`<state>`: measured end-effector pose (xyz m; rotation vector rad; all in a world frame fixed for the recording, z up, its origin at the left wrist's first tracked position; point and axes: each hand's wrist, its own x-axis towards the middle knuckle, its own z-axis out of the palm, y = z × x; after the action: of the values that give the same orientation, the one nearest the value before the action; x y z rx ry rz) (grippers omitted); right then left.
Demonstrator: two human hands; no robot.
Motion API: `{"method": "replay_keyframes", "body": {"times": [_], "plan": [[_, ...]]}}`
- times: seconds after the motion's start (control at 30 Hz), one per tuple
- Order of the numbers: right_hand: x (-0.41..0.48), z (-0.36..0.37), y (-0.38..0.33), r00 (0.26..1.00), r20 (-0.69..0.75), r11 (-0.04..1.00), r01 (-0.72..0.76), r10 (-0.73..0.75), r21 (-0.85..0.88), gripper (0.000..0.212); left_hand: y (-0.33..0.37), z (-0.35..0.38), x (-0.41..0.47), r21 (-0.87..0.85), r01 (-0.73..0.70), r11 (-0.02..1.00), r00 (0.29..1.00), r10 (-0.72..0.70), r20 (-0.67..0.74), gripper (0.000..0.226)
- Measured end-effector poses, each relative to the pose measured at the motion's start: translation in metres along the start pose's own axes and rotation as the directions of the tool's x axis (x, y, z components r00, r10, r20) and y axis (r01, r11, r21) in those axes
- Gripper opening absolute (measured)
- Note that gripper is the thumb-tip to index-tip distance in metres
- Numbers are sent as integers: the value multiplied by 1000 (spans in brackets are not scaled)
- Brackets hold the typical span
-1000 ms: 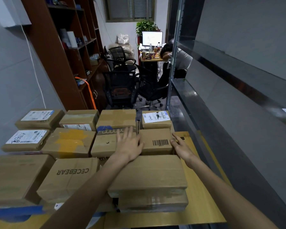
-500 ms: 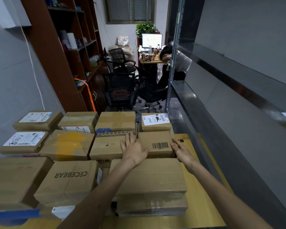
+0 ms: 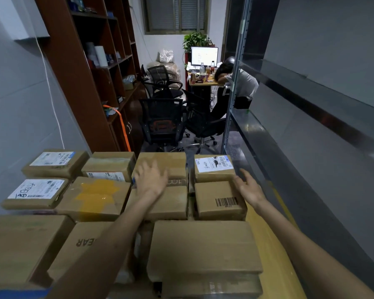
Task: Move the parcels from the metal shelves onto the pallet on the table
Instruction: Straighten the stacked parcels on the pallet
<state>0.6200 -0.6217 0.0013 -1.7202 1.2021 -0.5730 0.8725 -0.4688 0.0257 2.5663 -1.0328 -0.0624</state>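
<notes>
Left hand (image 3: 152, 180), fingers spread and blurred, hovers over the parcels (image 3: 160, 203), holding nothing. Right hand (image 3: 247, 187), fingers loosely open, lies against the right edge of the barcoded parcel (image 3: 219, 200) (grip not evident). Brown taped cartons sit packed in rows; a bare yellow table (image 3: 274, 251) strip lies at 3 o'clock, beside the metal shelves (image 3: 289, 134).

wooden bookcase (image 3: 82, 67), office chairs (image 3: 162, 124), monitor (image 3: 204, 56)
</notes>
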Motion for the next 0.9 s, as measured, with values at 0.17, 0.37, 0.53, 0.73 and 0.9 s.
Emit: {"method": "replay_keyframes", "body": {"times": [0.17, 0.37, 0.53, 0.73, 0.9], "plan": [[28, 12, -16, 999, 29, 993, 42, -39, -109, 51, -35, -8, 36, 82, 124, 989, 981, -135, 137, 63], [42, 17, -10, 997, 79, 986, 24, -11, -162, 46, -34, 8, 41, 124, 57, 991, 985, -75, 152, 58], [45, 17, -5, 997, 74, 989, 17, -6, -147, 46, -30, 19, 38, 89, 10, 996, 993, -20, 113, 57], [46, 16, -3, 994, 107, 986, 6, 12, -167, 50, -26, 23, 37, 89, -21, 996, 995, 12, 103, 59], [37, 13, -7, 997, 51, 987, 57, -49, -148, 50, -34, 12, 24, 60, -61, 996, 996, 57, 63, 65]]}}
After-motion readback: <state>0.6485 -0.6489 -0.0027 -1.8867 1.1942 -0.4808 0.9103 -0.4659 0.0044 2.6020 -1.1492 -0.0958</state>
